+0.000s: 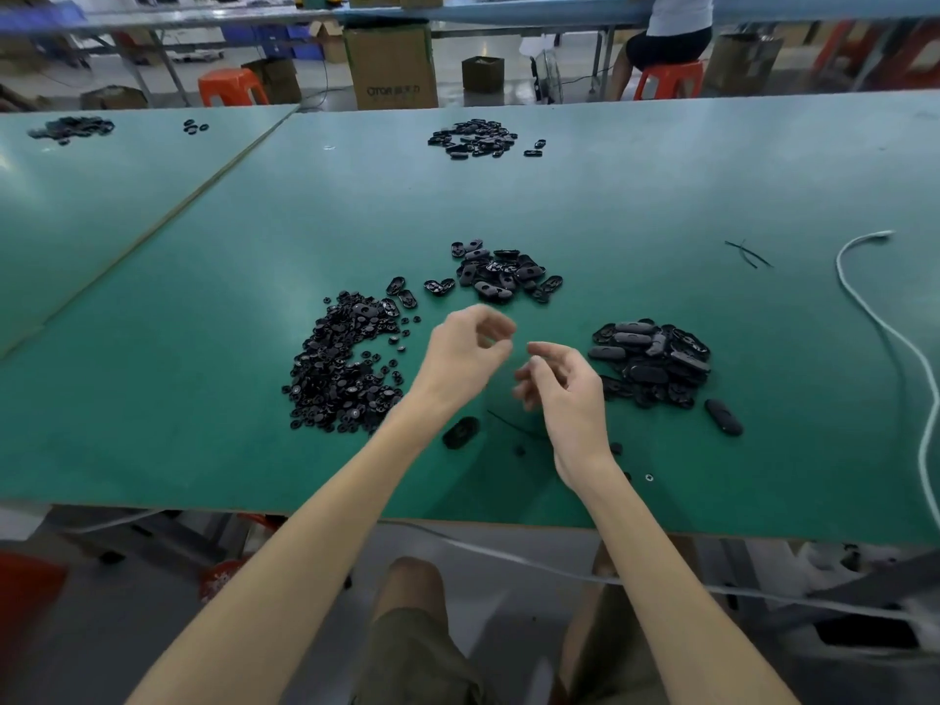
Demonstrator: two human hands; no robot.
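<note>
Green laminate worktop, front edge nearest the seated person. One black oval shell lies flat on it, close to the edge and under the left wrist, with a thin black strand just beside it. Left hand is raised over the top, fingers curled in and thumb near the forefinger. It is blurred, so it cannot be told whether they pinch a small part. Right hand is raised just beside it, palm turned inward, fingers loosely bent and nothing seen in them. Heap of small round black parts lies left of the hands. Heap of closed oval shells lies right of them, one stray shell apart at its near side. Heap of open shell halves lies beyond the hands. White cable trails down the right side. Far heap sits near the back edge.
</note>
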